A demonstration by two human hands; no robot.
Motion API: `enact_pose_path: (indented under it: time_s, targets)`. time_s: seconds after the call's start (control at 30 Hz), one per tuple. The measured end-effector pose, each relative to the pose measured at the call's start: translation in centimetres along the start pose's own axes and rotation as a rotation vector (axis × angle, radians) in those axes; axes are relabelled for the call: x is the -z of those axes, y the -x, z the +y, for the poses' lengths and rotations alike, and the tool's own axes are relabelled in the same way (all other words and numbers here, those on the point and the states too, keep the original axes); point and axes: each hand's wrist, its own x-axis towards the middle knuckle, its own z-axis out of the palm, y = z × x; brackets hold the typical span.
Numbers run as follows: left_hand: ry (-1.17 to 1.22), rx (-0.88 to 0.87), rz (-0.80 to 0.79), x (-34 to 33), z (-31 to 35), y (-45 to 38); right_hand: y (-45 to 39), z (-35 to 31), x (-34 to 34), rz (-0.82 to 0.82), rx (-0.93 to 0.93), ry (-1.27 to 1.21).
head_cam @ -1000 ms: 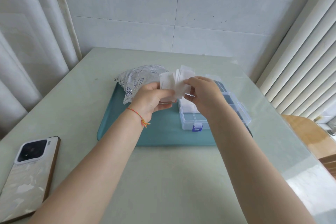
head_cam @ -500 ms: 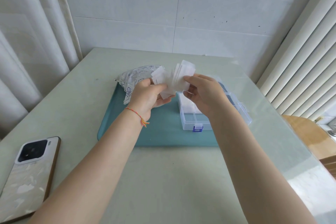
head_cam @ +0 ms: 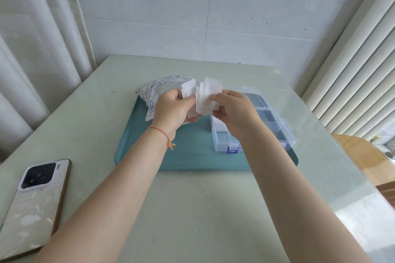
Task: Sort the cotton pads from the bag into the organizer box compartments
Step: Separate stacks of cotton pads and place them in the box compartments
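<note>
We hold the fanned stack of white square cotton pads [head_cam: 208, 97] above the teal tray's [head_cam: 192, 156] 12 o'clock edge, left hand [head_cam: 173, 109] and right hand [head_cam: 233, 111] each clamped on them, probably to peel some off for the clear plastic organizer box [head_cam: 275, 126] at 3 o'clock.

Bright, soft daylight from the right w/ glare on the surface [head_cam: 320, 134]; sharp overall, wide-angle bend at edges, faint shadows.

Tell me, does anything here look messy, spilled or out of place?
Nothing spilled. The cotton pads are fanned unevenly between the left hand and right hand, above the tray. The phone hangs slightly over the table edge.
</note>
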Motion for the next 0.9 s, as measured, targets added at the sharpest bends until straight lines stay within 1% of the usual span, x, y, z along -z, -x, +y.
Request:
enact_pose_path:
  time_s: [0.07,0.2,0.23,0.3,0.4,0.53,0.6,0.73,0.9]
  targets:
    - [0.026,0.010,-0.003,0.0,0.0,0.0,0.0,-0.2,0.1,0.014,0.008,-0.012]
    - [0.112,0.049,-0.060,0.5,0.4,0.1,-0.1,-1.6,1.5,0.116,0.049,-0.030]
    - [0.116,0.059,-0.080,0.6,0.5,0.1,-0.1,-2.0,2.0,0.112,0.070,-0.032]
    - [0.086,0.076,-0.147,0.8,0.6,0.3,0.2,-2.7,2.6,0.045,0.129,0.005]
    - [0.028,0.084,-0.288,1.0,0.6,0.4,0.6,-3.1,2.7,-0.055,0.232,0.233]
    - [0.074,0.095,-0.436,1.1,0.6,0.5,1.0,-2.8,1.8,-0.050,0.326,0.696]
    - [0.078,0.088,-0.502,1.2,0.6,0.5,1.0,-2.4,1.4,-0.058,0.369,0.851]
    - [0.100,0.075,-0.567,1.3,0.6,0.5,1.0,-2.1,1.1,-0.087,0.374,0.965]
    - [0.118,0.088,-0.548,1.3,0.3,0.3,1.0,-2.3,1.4,-0.084,0.356,0.955]
